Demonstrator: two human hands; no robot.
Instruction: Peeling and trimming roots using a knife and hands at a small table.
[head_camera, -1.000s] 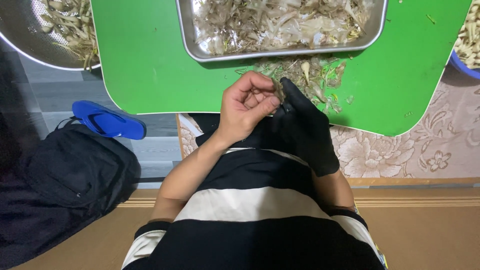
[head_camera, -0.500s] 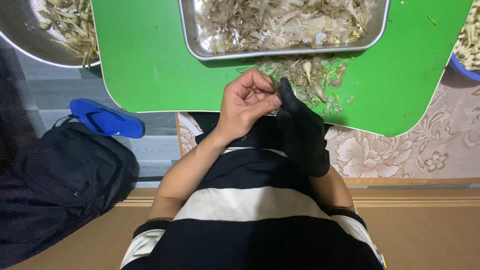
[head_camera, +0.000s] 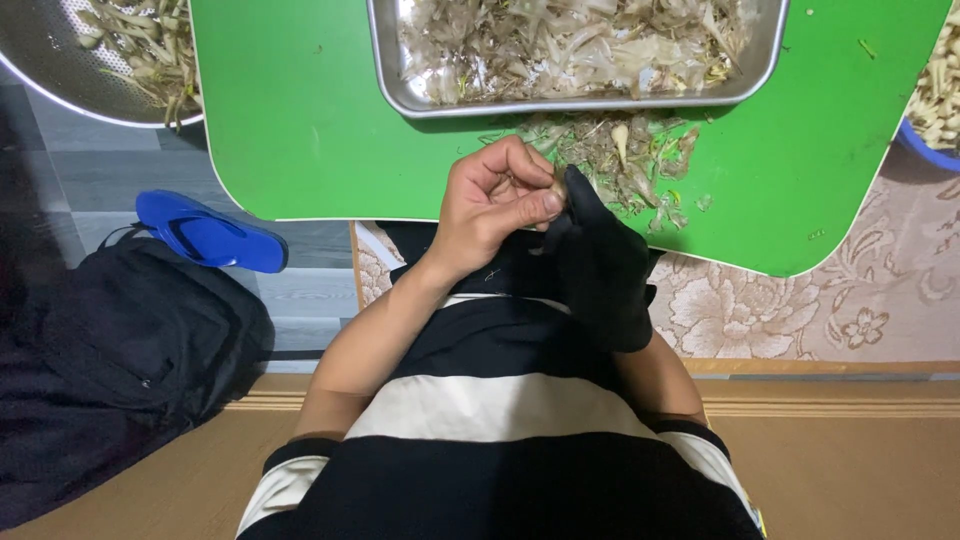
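My bare left hand (head_camera: 495, 205) and my right hand (head_camera: 600, 265), which wears a black glove, meet at the near edge of a green table (head_camera: 300, 130). Between their fingertips they pinch one small pale bulb-like piece (head_camera: 559, 187); most of it is hidden by the fingers. Just beyond my hands lies a loose heap of pale peelings and stalks (head_camera: 620, 160) on the green top. Behind that heap stands a rectangular metal tray (head_camera: 580, 100) filled with more dry husks and scraps.
A round metal bowl (head_camera: 60, 80) with pale stalks sits at the far left. A blue-rimmed container (head_camera: 925, 145) of pale pieces shows at the right edge. On the floor lie a blue slipper (head_camera: 205, 232), a black bag (head_camera: 110, 360) and a floral mat (head_camera: 800, 310).
Both hands have stayed together at the table edge. The fingers have shifted a little on the small piece; nothing was let go or picked up.
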